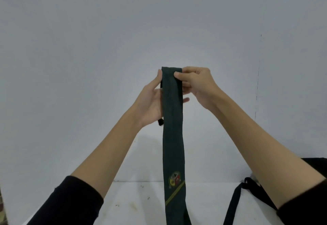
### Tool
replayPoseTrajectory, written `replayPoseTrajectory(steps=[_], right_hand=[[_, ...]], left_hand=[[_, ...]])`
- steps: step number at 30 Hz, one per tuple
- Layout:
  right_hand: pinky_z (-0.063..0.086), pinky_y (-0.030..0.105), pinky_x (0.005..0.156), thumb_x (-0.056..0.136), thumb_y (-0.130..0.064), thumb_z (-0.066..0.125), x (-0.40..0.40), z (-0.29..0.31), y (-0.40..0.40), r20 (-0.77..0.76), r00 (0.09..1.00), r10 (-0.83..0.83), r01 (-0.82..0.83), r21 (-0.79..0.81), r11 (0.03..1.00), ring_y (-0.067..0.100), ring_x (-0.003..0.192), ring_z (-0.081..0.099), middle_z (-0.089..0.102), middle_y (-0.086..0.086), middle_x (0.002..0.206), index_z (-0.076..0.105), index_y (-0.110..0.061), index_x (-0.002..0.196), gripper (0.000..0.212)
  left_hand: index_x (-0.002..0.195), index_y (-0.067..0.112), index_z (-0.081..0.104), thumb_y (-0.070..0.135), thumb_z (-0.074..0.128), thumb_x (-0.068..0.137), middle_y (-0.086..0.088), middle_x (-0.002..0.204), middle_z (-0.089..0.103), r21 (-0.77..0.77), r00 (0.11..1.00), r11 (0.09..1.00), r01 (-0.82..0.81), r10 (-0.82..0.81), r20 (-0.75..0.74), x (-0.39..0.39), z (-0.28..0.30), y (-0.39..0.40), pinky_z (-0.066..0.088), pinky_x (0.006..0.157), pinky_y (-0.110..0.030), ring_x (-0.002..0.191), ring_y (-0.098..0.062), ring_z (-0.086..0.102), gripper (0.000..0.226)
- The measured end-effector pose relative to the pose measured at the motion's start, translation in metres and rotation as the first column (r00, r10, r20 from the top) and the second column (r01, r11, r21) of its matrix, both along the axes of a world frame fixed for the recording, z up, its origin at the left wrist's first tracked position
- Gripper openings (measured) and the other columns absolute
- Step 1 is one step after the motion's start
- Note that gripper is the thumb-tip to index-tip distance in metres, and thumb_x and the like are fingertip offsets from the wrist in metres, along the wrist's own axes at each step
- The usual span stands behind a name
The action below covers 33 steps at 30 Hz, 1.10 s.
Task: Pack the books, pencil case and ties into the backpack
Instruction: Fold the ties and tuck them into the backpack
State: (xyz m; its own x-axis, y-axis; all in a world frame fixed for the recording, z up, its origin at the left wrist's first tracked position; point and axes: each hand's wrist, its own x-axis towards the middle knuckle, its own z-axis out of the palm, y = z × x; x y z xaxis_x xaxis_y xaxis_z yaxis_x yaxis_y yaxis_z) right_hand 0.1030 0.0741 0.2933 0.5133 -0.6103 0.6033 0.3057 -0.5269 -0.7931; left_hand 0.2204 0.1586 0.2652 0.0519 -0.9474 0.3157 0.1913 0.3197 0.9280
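A dark green tie (173, 136) with a crest and a yellow diagonal stripe hangs straight down in front of me, folded over at its top. My right hand (198, 86) pinches the folded top edge between thumb and fingers. My left hand (150, 104) sits behind the tie's left side, thumb against its edge and fingers running behind the cloth. A narrow dark end of the tie shows below my left palm. Part of the black backpack (316, 164) and its strap (235, 201) show at the lower right, partly hidden by my right arm. No books or pencil case are in view.
A white table (138, 205) with small dark specks spans the bottom of the view. A plain grey wall (123, 38) stands close behind it.
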Motion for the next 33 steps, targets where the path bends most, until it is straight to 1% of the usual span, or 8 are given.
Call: replayPoseTrajectory(steps=[2, 5, 8, 12, 15, 19, 23, 33], right_hand=[[0.052, 0.031, 0.070, 0.088, -0.006, 0.062, 0.001, 0.005, -0.001, -0.006, 0.999, -0.046, 0.046, -0.008, 0.999, 0.022, 0.072, 0.060, 0.063, 0.011, 0.078, 0.065, 0.010, 0.092, 0.017], [0.051, 0.026, 0.068, 0.087, -0.006, 0.062, 0.002, 0.008, -0.004, -0.029, 0.995, -0.097, 0.096, -0.039, 0.995, 0.018, 0.071, 0.059, 0.063, 0.011, 0.080, 0.064, 0.013, 0.097, 0.021], [0.049, 0.019, 0.060, 0.089, -0.017, 0.063, -0.001, 0.006, -0.006, -0.080, 0.986, -0.147, 0.138, -0.109, 0.984, 0.011, 0.061, 0.056, 0.063, 0.006, 0.073, 0.066, 0.010, 0.096, 0.028], [0.052, 0.032, 0.078, 0.090, -0.048, 0.056, -0.009, -0.008, -0.007, -0.310, 0.934, -0.180, 0.138, -0.153, 0.978, 0.016, 0.067, 0.067, 0.072, 0.006, 0.076, 0.070, 0.000, 0.094, 0.050], [0.052, 0.033, 0.073, 0.087, -0.060, 0.050, -0.011, -0.027, -0.006, -0.388, 0.910, -0.143, 0.117, -0.091, 0.989, 0.018, 0.070, 0.071, 0.074, 0.004, 0.084, 0.068, -0.011, 0.097, 0.053], [0.053, 0.032, 0.072, 0.083, -0.046, 0.066, -0.006, -0.055, -0.005, -0.448, 0.891, -0.076, 0.067, -0.035, 0.997, 0.021, 0.075, 0.071, 0.073, 0.006, 0.086, 0.060, -0.007, 0.093, 0.041], [0.046, 0.025, 0.069, 0.084, -0.017, 0.070, 0.002, -0.070, -0.007, -0.399, 0.914, -0.072, 0.050, -0.067, 0.997, 0.018, 0.081, 0.059, 0.065, 0.006, 0.082, 0.056, -0.012, 0.068, 0.022], [0.049, 0.030, 0.074, 0.085, -0.024, 0.069, 0.001, -0.073, -0.018, -0.401, 0.913, 0.070, -0.052, 0.056, 0.997, 0.017, 0.073, 0.062, 0.067, 0.006, 0.084, 0.058, -0.010, 0.086, 0.018]], left_hand=[[0.129, 0.005, 0.051, 0.052, 0.039, 0.094, -0.015, 0.125, 0.061, 0.043, 0.997, 0.999, 0.027, -0.030, 0.068, -0.004, -0.011, -0.001, 0.045, 0.099, -0.047, 0.116, -0.034, 0.058, 0.060], [0.118, 0.007, 0.055, 0.027, 0.039, 0.100, -0.012, 0.116, 0.067, 0.070, 0.991, 0.998, 0.001, -0.010, 0.135, -0.010, -0.013, -0.005, 0.052, 0.092, -0.039, 0.105, -0.028, 0.065, 0.032], [0.112, 0.006, 0.058, 0.013, 0.036, 0.101, -0.010, 0.103, 0.071, 0.049, 0.998, 0.998, -0.033, 0.030, 0.057, -0.013, -0.005, -0.007, 0.057, 0.082, -0.030, 0.092, -0.021, 0.070, 0.026], [0.104, 0.002, 0.062, 0.009, 0.039, 0.100, -0.008, 0.093, 0.072, 0.062, 0.988, 0.986, -0.152, 0.154, -0.030, -0.009, 0.005, -0.007, 0.058, 0.071, -0.024, 0.079, -0.016, 0.071, 0.024], [0.106, 0.004, 0.063, 0.011, 0.044, 0.099, -0.008, 0.099, 0.070, 0.099, 0.959, 0.958, -0.270, 0.277, -0.066, -0.004, 0.008, -0.010, 0.057, 0.067, -0.026, 0.080, -0.017, 0.069, 0.022], [0.121, 0.006, 0.055, 0.009, 0.034, 0.102, -0.008, 0.119, 0.064, 0.063, 0.949, 0.949, -0.309, 0.311, -0.041, 0.002, 0.010, -0.011, 0.052, 0.080, -0.026, 0.095, -0.016, 0.064, 0.029], [0.124, 0.009, 0.054, 0.013, 0.033, 0.102, -0.006, 0.116, 0.065, 0.102, 0.955, 0.950, -0.294, 0.289, 0.065, 0.005, 0.008, -0.006, 0.052, 0.078, -0.031, 0.094, -0.021, 0.066, 0.030], [0.124, 0.001, 0.050, 0.006, 0.032, 0.102, -0.016, 0.125, 0.060, 0.119, 0.968, 0.964, -0.238, 0.245, -0.049, 0.012, 0.003, -0.005, 0.054, 0.074, -0.029, 0.090, -0.018, 0.066, 0.030]])
